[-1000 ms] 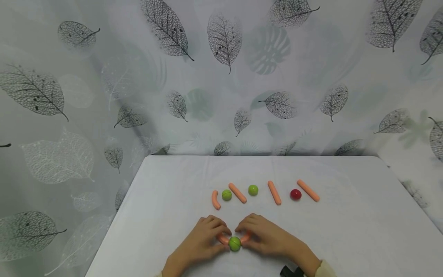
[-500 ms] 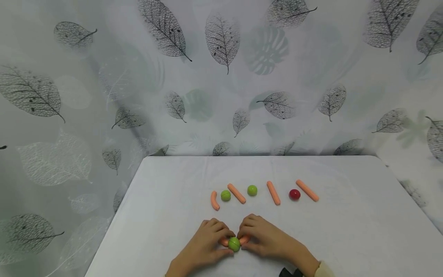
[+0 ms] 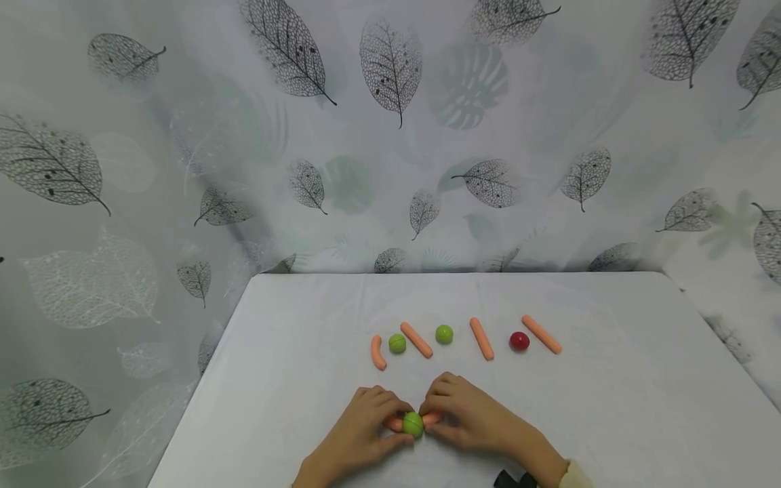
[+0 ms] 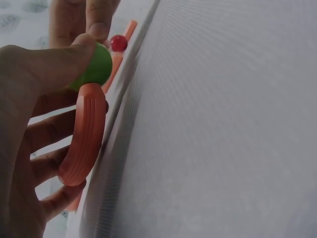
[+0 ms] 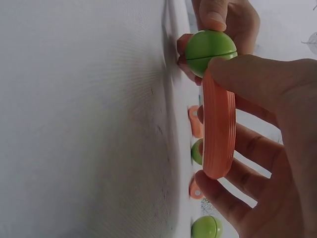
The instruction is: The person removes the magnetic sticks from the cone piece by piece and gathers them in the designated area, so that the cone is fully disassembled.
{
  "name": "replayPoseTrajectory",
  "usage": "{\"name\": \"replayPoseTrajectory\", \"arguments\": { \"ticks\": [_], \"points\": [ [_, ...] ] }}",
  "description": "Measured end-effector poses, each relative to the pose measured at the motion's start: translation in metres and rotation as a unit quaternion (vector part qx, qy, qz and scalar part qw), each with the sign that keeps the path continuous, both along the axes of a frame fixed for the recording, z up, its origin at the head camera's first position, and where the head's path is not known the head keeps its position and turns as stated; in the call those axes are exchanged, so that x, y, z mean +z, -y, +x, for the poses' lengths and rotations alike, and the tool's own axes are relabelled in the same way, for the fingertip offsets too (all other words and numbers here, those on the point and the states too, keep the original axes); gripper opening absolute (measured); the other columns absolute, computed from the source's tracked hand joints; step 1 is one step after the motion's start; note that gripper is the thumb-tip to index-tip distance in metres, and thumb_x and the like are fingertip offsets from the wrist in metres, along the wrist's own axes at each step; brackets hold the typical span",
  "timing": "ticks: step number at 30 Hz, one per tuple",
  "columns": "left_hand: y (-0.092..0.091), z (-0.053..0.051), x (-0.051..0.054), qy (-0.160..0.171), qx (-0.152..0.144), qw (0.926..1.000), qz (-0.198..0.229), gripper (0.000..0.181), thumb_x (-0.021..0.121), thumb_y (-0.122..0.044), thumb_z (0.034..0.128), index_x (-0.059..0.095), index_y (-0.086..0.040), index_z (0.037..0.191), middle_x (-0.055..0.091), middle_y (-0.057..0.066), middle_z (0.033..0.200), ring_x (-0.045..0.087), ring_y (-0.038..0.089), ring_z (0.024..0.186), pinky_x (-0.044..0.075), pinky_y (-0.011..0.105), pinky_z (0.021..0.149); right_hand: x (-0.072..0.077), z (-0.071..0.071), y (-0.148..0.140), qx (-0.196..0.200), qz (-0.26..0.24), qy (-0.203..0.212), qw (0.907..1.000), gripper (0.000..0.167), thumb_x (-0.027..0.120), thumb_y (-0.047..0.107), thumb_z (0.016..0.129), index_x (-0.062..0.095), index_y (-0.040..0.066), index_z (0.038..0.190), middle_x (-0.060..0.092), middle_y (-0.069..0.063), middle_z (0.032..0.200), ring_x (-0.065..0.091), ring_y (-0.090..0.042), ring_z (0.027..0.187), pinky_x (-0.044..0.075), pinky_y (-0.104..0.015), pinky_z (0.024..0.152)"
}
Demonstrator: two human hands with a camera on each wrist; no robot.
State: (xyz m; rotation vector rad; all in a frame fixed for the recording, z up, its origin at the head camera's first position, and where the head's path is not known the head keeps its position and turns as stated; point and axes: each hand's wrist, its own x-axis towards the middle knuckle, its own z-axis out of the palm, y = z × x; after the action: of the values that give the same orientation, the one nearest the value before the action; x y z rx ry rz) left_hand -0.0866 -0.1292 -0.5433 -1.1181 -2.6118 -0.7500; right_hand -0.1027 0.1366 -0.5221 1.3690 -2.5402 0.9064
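Observation:
In the head view, my left hand and right hand meet around a green ball with a seam line, low over the white table. A curved orange rod joins it on each side. The left wrist view shows my left thumb pressing the ball, with the other fingers behind the ribbed left rod. From the right wrist, my right thumb pinches the right rod at its end against the ball; its fingers lie along the far side. Whether the rods are fixed to the ball cannot be told.
Beyond the hands lies a row: a curved orange rod, a green ball, straight orange rods, another green ball and a red ball. A leaf-patterned curtain hangs behind the white table.
Over the last second my left hand has moved slightly right, closer round the green ball, and the two rods slope less towards it. The row of pieces stays as it was.

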Motion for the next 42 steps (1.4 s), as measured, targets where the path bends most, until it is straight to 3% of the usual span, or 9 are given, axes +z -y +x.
{"name": "replayPoseTrajectory", "arguments": {
  "ticks": [6,18,29,42],
  "points": [
    [0.000,0.000,0.002,0.014,0.000,0.9998,0.013,0.034,0.078,-0.053,0.0884,0.070,-0.033,0.114,0.068,-0.023,0.104,0.056,-0.003,0.097,0.042,0.027,0.090,0.000,0.001,0.001,-0.011,0.000,-0.005,0.9999,0.015,0.081,0.031,0.092,0.072,0.031,0.105,0.063,0.019,0.102,0.055,-0.002,0.103,0.051,-0.025,0.088],
    [0.001,0.001,0.000,0.014,0.004,0.9999,0.000,0.033,0.079,-0.053,0.0877,0.071,-0.031,0.111,0.068,-0.022,0.101,0.056,-0.002,0.096,0.044,0.029,0.091,-0.001,-0.006,-0.008,-0.048,0.015,-0.026,0.9984,0.018,0.085,0.026,0.087,0.075,0.028,0.102,0.063,0.019,0.102,0.056,-0.004,0.105,0.053,-0.030,0.091],
    [0.000,0.000,0.002,0.014,0.005,0.9999,-0.009,0.034,0.081,-0.051,0.0865,0.072,-0.030,0.112,0.068,-0.021,0.102,0.057,-0.002,0.097,0.044,0.029,0.093,-0.001,-0.022,-0.019,-0.058,0.023,-0.085,0.9944,0.015,0.085,0.020,0.087,0.078,0.020,0.101,0.069,0.011,0.103,0.062,-0.014,0.109,0.055,-0.038,0.096],
    [0.000,0.000,0.003,0.035,0.006,0.9994,0.000,0.033,0.080,-0.050,0.0877,0.072,-0.031,0.112,0.068,-0.021,0.102,0.057,-0.001,0.098,0.044,0.031,0.093,-0.007,-0.028,-0.025,-0.134,0.053,-0.070,0.9871,0.018,0.082,0.010,0.088,0.078,0.016,0.104,0.074,0.006,0.108,0.065,-0.020,0.115,0.057,-0.039,0.098]
  ]
}}
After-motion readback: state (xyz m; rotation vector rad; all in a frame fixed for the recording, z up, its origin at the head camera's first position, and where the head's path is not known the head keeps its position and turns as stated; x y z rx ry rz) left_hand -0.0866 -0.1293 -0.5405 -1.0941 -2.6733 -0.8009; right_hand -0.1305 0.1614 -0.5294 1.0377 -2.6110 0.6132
